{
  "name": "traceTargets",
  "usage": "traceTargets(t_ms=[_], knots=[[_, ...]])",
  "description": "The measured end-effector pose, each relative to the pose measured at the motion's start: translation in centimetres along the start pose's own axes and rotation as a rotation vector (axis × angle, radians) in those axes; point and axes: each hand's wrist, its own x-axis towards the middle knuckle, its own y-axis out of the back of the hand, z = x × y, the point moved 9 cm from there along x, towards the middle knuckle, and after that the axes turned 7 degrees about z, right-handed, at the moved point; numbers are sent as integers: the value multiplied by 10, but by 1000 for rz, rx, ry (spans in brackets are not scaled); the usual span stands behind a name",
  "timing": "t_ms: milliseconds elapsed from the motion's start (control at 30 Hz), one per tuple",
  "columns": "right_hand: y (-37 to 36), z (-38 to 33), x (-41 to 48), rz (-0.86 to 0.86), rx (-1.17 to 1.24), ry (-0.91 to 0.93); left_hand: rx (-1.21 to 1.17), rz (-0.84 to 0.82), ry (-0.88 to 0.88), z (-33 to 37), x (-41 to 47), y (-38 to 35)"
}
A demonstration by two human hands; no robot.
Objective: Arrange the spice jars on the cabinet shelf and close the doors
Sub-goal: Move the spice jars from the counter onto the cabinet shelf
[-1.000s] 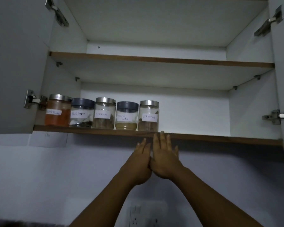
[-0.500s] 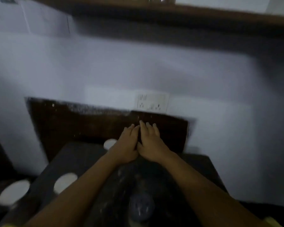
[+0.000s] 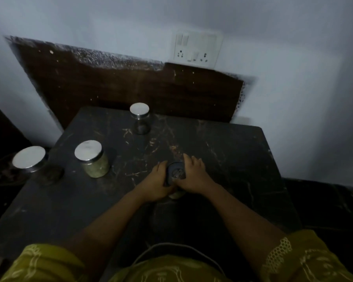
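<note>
— Jars first, then: how many wait on the counter (image 3: 222, 139), going left to right?

— Four. A steel-lidded jar (image 3: 30, 159) stands at the left edge, a second steel-lidded jar (image 3: 92, 158) with greenish contents just beside it, a smaller steel-lidded jar (image 3: 140, 117) near the back edge, and the dark-lidded jar (image 3: 175, 174) near the middle, towards the front.

— And the hands?

— Both curl round that dark-lidded jar. The left hand (image 3: 156, 183) wraps its left side, the right hand (image 3: 193, 176) its right, fingers partly closed against the glass. Whether it has left the surface, I cannot tell.

— What makes the lift go well?

— My judgement: keep the palms low on the body, not on the lid, which might turn loose. Raise it upright and steady, since the light is poor and the shelf is out of view. Carrying one jar with two hands seems safest.
</note>
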Motion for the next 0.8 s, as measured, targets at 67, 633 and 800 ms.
traceTargets(t_ms=[67, 633, 800], knots=[[-7, 9, -4, -37, 4, -15, -42, -17, 1, 2, -3, -9], [12, 21, -1, 98, 439, 16, -349, 172, -36, 17, 12, 11], [54, 8, -3, 277, 751, 18, -576, 252, -55, 35, 15, 43]])
